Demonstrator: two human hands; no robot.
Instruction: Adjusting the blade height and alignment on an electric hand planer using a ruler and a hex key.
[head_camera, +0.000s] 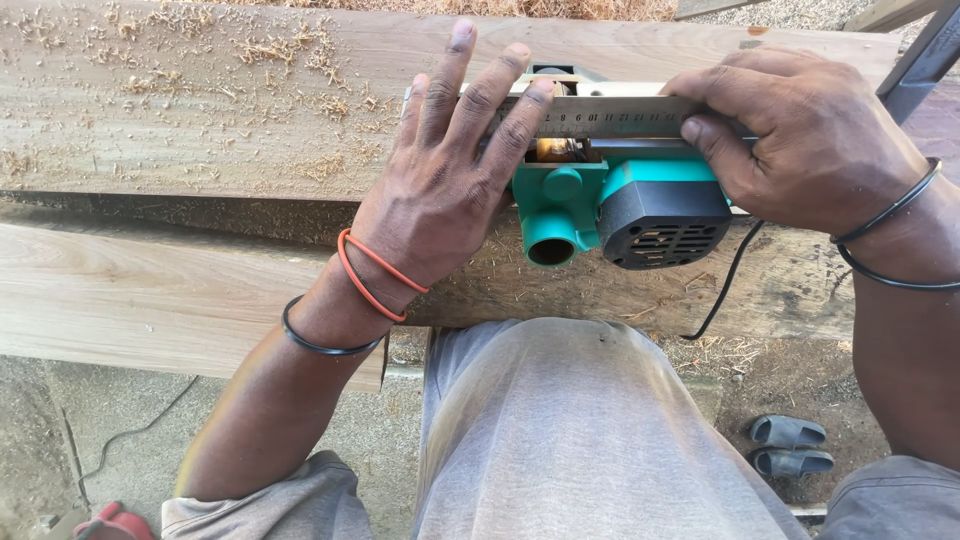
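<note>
At the far left a wide plank (200, 100) lies across the view, strewn with sawdust and shavings (290, 50), and a second lower board (150, 300) runs in front of it. The person's left hand (440, 190) lies flat, fingers spread, its fingertips (540, 92) pressing down on a metal ruler (610, 115); an orange band (370, 275) and a black band (320, 340) circle that wrist. The ruler rests across the top of a green electric planer (610, 205), which lies turned over on the plank between the two hands, its round dust outlet (550, 250) facing the camera and its dark vented motor cover (660, 225) just beside it. The right hand (800, 140) closes over the ruler's other end, thumb and fingers pinching it against the planer's body. A black cord (730, 280) trails down from the tool, and a pair of grey sandals (790, 445) sits on the ground at the lower right.

Judging by this, the step in hand is a check with the straightedge across the planer's sole, near the cutter opening. The next move likely calls for keeping the ruler flat and steady on both ends while the gap beneath it is read, with fingers clear of the blade drum
</note>
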